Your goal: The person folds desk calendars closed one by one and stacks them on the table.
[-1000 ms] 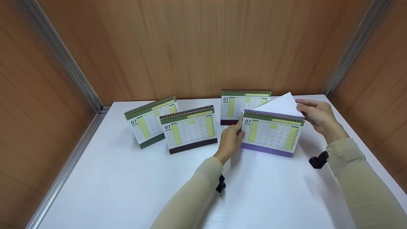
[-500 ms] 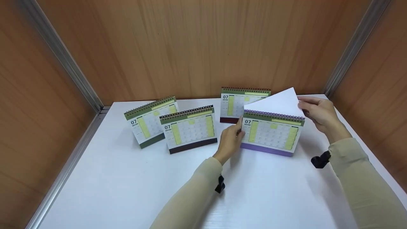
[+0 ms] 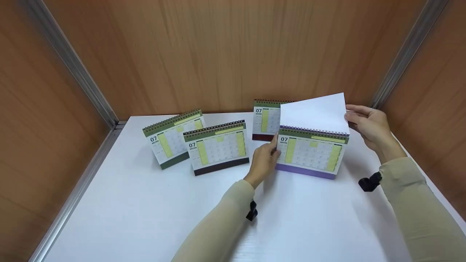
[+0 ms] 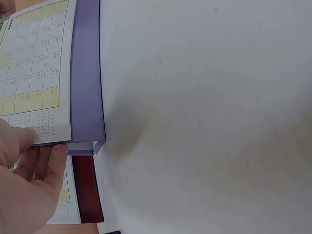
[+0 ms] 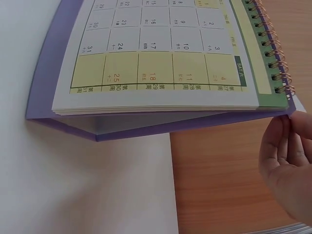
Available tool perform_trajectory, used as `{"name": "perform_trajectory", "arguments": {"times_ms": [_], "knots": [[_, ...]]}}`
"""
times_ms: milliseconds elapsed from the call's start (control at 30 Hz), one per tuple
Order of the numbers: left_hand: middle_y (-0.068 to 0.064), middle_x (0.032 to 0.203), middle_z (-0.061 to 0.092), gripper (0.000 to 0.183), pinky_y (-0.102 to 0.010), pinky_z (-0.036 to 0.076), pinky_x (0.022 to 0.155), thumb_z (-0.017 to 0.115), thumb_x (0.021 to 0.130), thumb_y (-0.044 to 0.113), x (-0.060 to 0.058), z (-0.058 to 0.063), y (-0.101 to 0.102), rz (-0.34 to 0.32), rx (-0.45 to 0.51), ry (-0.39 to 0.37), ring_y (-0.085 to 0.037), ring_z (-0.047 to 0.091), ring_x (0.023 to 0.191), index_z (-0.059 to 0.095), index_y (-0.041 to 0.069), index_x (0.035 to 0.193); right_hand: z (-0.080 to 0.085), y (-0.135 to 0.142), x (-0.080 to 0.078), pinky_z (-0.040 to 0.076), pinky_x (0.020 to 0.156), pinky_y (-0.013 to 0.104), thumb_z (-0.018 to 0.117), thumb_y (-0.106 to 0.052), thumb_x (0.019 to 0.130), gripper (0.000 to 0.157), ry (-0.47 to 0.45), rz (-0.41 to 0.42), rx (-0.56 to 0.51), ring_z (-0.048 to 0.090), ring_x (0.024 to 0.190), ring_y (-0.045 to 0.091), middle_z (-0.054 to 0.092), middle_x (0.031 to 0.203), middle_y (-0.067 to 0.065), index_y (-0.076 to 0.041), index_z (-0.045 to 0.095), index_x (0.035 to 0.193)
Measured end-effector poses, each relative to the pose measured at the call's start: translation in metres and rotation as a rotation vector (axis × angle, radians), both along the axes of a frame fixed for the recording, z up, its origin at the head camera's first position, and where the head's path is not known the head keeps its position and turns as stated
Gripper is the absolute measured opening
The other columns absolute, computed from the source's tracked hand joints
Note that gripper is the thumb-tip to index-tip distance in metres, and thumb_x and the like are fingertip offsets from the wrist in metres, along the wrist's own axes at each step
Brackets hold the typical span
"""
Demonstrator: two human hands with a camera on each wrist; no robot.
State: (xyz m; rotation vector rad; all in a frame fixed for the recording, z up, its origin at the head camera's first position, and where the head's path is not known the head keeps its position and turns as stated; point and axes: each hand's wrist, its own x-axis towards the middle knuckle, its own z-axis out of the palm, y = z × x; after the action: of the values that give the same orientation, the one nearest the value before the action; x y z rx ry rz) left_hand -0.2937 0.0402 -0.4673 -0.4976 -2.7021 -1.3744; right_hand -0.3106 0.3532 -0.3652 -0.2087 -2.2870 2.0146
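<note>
A desk calendar with a purple base (image 3: 313,154) stands on the table at the right, its front page marked 07. My left hand (image 3: 264,158) grips its left edge; in the left wrist view the thumb (image 4: 22,139) lies on the front page and the fingers reach behind. Above the coil binding (image 3: 315,131) a blank white page (image 3: 313,112) stands raised. My right hand (image 3: 371,125) pinches this page by its right edge. The right wrist view shows the bent fingers (image 5: 282,141) close by the calendar's coiled top corner.
Behind the purple calendar, a calendar with a dark red base (image 3: 265,122) is partly covered by the raised page. Calendars with black (image 3: 218,147) and green (image 3: 171,140) bases stand at the left. Wood panels (image 3: 218,54) enclose the white table (image 3: 145,218).
The white page has swung up from a slanted triangle to a broad raised sheet, covering more of the dark red calendar. My right hand has shifted slightly up and right; the left stays put.
</note>
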Motion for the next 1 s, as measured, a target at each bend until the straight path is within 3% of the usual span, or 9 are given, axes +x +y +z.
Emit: {"name": "perform_trajectory", "arguments": {"times_ms": [67,300,533,733,833,1000], "knots": [[-0.006,0.133,0.071,0.063,-0.026,0.055,0.098,0.061,0.109,0.013,-0.001,-0.001,0.000,0.003,-0.009,0.010,-0.014,0.067,0.107,0.034,0.013,0.165,0.001,0.000,0.000,0.059,0.086,0.016,0.071,-0.014,0.103,0.050,0.022,0.003,-0.025,0.067,0.101,0.008,0.072,0.111,-0.008,-0.001,0.057,0.149],[-0.006,0.140,0.069,0.063,-0.026,0.053,0.105,0.060,0.109,0.013,-0.001,-0.002,0.000,0.004,0.003,-0.002,-0.014,0.067,0.117,0.033,0.016,0.166,0.004,0.001,0.002,0.059,0.088,0.017,0.071,-0.015,0.103,0.048,0.044,0.002,-0.003,0.069,0.102,0.009,0.071,0.113,-0.006,-0.003,0.058,0.148],[-0.006,0.141,0.068,0.063,-0.026,0.053,0.105,0.060,0.109,0.014,-0.001,-0.001,0.000,0.004,0.001,-0.002,-0.014,0.067,0.117,0.032,0.015,0.166,0.010,0.003,0.009,0.059,0.089,0.017,0.077,-0.014,0.099,0.048,0.095,0.008,-0.085,0.069,0.101,0.010,0.071,0.114,-0.003,-0.003,0.061,0.142],[-0.005,0.142,0.068,0.064,-0.027,0.052,0.107,0.060,0.109,0.014,-0.002,0.000,-0.001,0.009,0.000,-0.010,-0.014,0.066,0.118,0.031,0.017,0.167,0.011,0.005,0.012,0.060,0.090,0.019,0.077,-0.012,0.098,0.042,0.136,0.027,-0.089,0.070,0.098,0.011,0.072,0.113,-0.002,-0.003,0.065,0.137],[-0.004,0.140,0.068,0.065,-0.027,0.053,0.106,0.060,0.109,0.015,-0.001,0.000,-0.001,0.009,-0.003,-0.014,-0.013,0.066,0.116,0.031,0.018,0.167,0.011,0.007,0.013,0.060,0.089,0.020,0.077,-0.011,0.099,0.037,0.155,0.022,-0.052,0.070,0.096,0.012,0.072,0.110,-0.002,-0.003,0.067,0.133],[-0.006,0.138,0.070,0.064,-0.027,0.053,0.105,0.061,0.109,0.013,-0.001,-0.002,-0.001,0.011,-0.005,0.021,-0.013,0.067,0.114,0.034,0.015,0.166,0.014,0.007,0.016,0.060,0.086,0.019,0.074,-0.010,0.100,0.030,0.200,-0.004,0.100,0.072,0.091,0.008,0.073,0.103,-0.005,-0.002,0.069,0.128]]}}
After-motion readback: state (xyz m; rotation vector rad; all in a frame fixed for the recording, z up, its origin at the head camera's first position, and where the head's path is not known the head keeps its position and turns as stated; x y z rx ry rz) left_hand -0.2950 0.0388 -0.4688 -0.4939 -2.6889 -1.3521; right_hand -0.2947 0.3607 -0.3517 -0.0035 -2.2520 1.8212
